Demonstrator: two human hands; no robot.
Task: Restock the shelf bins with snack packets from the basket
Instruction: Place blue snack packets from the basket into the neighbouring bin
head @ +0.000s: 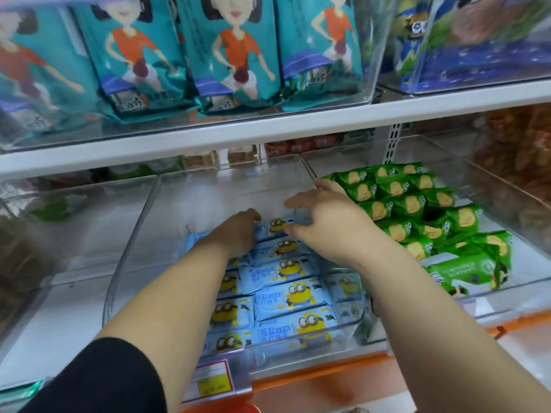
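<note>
Note the fingers (298,201) of the right hand (326,226): spread, straight and released, gripping nothing, with the thumb set against the right end of the rearmost packet (275,226). Note the left hand (238,234) bent down over the left end of the same packet, tips hidden beneath. Cannot tell whether clasping or only pressing. Read this two-sided bracketing as squaring, that is, lining the packet up with its row and laying it flat.

Locate, just nearer than the fingers, the blue packets (287,296) laid face up in two overlapping columns, probably for readable fronts and a dense fill. Find both hands and all this stock inside the clear bin (131,239). Beyond the fingertips, see bare bin floor. Judge the restock as part done.

Right of the right hand, past the bin wall, find green packets (411,204) in the neighbouring bin, presumably kept behind that wall to separate kinds. Above the hands, on the upper shelf (298,126), find teal bags (232,55) standing upright. Below the wrists, find a price label (213,380) at the bin front. Expect no basket in view.
</note>
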